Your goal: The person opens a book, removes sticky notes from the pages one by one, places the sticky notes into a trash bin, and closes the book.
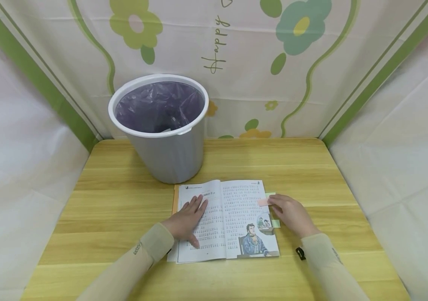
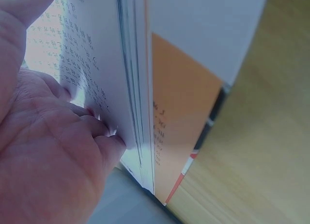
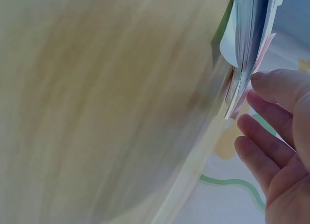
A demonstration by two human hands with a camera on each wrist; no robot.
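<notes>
An open book (image 1: 238,200) lies on the table, printed text on both pages and a drawn man at the lower right. Across its left page my left hand (image 1: 188,218) rests with fingers spread; the left wrist view shows the palm (image 2: 48,146) beside the page stack and orange cover flap (image 2: 181,112). At the right page's outer edge, my right hand (image 1: 292,214) pinches a pink sticky tab (image 1: 263,202) between thumb and index finger. The other fingers (image 3: 259,161) are loosely bent in the right wrist view. Green tabs (image 1: 275,223) stick out along the same edge.
A grey waste bin (image 1: 168,159) with a plastic liner stands behind the book, left of centre. A small black object (image 1: 301,253) is beside the right sleeve. Patterned fabric (image 1: 236,83) hangs behind the wooden table (image 1: 116,234), with pale sheets on both sides.
</notes>
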